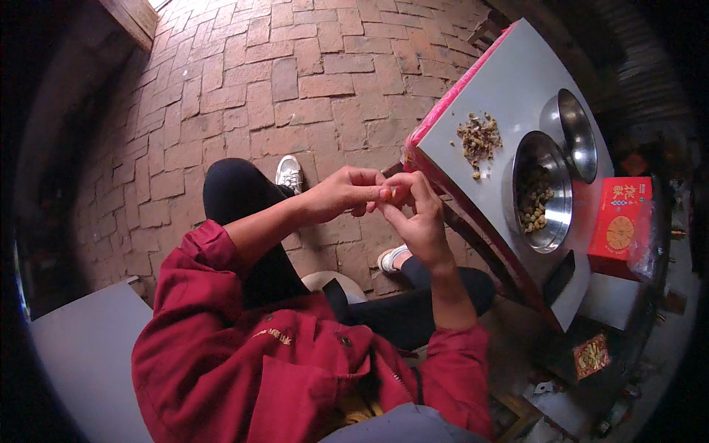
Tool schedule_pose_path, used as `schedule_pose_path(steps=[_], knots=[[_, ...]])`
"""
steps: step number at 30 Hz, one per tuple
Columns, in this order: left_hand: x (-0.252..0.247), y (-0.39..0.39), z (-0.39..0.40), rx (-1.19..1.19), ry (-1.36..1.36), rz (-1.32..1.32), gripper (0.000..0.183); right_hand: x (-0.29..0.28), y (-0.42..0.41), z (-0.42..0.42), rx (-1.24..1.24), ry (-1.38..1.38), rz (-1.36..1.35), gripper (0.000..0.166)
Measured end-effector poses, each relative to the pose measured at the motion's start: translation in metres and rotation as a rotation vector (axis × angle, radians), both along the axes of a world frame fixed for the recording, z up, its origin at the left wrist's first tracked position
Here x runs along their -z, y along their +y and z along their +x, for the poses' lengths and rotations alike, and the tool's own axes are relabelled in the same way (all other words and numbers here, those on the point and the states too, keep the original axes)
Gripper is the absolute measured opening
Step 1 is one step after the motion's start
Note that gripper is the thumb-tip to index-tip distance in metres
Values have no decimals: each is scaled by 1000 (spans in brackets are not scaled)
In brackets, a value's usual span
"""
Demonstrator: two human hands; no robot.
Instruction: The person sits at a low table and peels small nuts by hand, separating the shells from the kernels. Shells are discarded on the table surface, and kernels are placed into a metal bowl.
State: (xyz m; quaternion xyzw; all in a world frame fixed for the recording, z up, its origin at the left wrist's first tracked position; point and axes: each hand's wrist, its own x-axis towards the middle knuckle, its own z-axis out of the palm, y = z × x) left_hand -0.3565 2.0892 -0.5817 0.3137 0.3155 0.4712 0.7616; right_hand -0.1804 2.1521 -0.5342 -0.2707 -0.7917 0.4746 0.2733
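My left hand [339,195] and my right hand [416,215] meet above my lap, fingertips touching. Between them they pinch a small pale piece [394,192], mostly covered by the fingers; it is too small to name surely. To the right, a steel bowl [560,213] on the table holds what look like unshelled peanuts [534,213], gathered at its near side. Beside that bowl lies a loose heap of broken shells [479,138] on the bare tabletop.
A second steel bowl [579,130] leans tilted against the first. The grey-white table [512,72] has a pink cloth edge [460,88]. Past it stands a red printed box [619,221]; a dark flat object [559,276] lies at the table's near end. Brick floor [327,86] spreads ahead.
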Motion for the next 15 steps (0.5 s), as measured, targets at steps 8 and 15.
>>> schedule_pose_path(steps=[8,15], knots=[[13,2,14,-19,-279,-176,37,21,6,12,-73,109,-126,34],[9,3,14,2,-257,-96,39,12,8,14,-110,63,-38,28]])
